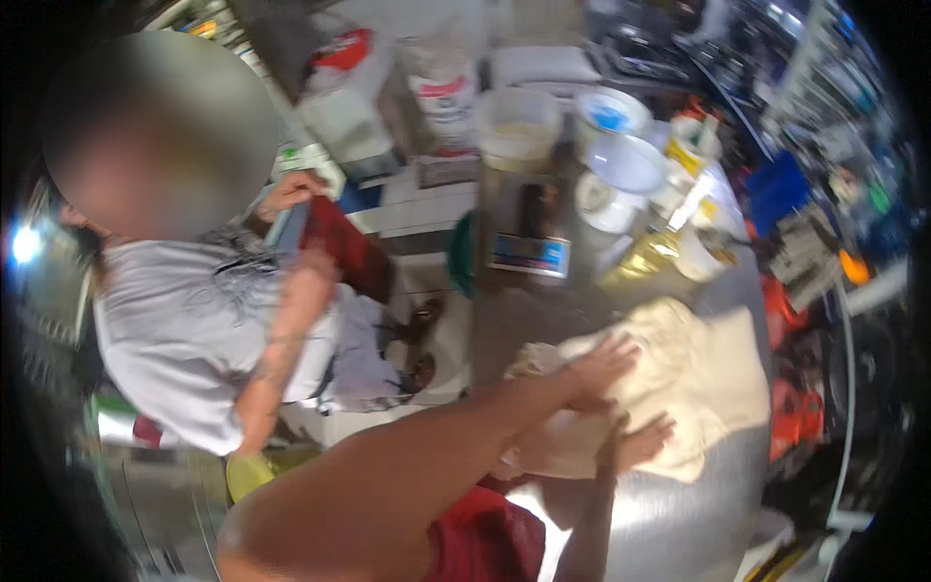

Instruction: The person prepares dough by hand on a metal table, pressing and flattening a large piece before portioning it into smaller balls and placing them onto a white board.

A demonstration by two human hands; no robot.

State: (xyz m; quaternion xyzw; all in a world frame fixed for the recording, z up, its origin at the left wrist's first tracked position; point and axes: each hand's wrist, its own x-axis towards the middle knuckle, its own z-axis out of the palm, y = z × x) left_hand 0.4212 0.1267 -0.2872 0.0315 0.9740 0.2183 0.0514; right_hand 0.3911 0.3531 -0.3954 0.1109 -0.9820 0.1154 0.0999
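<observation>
A large cream-coloured, soft, folded mass (718, 373) lies spread over the metal table (698, 509). Whether it is dough or cloth, I cannot tell. My left hand (601, 369) rests flat on its upper left part, the fingers stretched out. Closer to me, my right hand (645, 443) lies on its lower part with the fingers extended and apart. Neither hand grips anything. My left forearm crosses the view from the lower left; the picture is slightly blurred.
A kitchen scale (529, 254), a clear tub (517, 126), a white bowl (627, 163) and a gold packet (648, 257) stand farther back on the table. At left, a person in a white shirt (175, 310) is beside a dark red item (349, 252). Sacks (441, 97) stand behind.
</observation>
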